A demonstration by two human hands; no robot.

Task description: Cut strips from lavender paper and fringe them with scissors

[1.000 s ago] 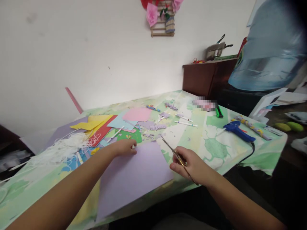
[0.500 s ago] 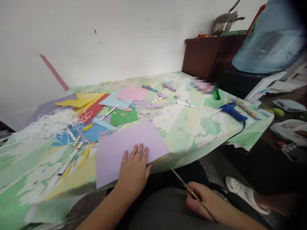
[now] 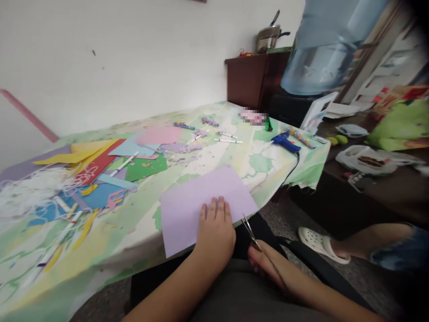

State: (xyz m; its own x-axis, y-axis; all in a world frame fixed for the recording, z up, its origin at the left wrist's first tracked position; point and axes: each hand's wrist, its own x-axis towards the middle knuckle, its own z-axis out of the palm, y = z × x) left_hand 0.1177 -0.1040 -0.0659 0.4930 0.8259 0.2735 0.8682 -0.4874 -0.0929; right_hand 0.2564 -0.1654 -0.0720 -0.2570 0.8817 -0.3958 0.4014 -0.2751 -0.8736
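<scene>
My left hand (image 3: 216,232) lies on a sheet of light purple paper (image 3: 182,208) at the table's near edge. Its fingers are stretched out flat on the sheet; the thumb is not clearly visible. In my right hand (image 3: 268,264) is a pair of scissors (image 3: 248,228), held above my lap just past the paper's right corner. The blades point up and forward, with a narrow gap between them. My fingers cover most of the handles.
Coloured paper, including a green sheet (image 3: 149,170), spreads across the left side with white string (image 3: 36,190) and markers (image 3: 124,164). A blue glue gun (image 3: 285,142) lies near the right end, its cord over the edge. Another person's shoe (image 3: 315,241) is at right.
The purple sheet and my left hand have shifted right along the table edge. The scissors have come nearer the sheet and their blades have parted slightly. The view has turned right.
</scene>
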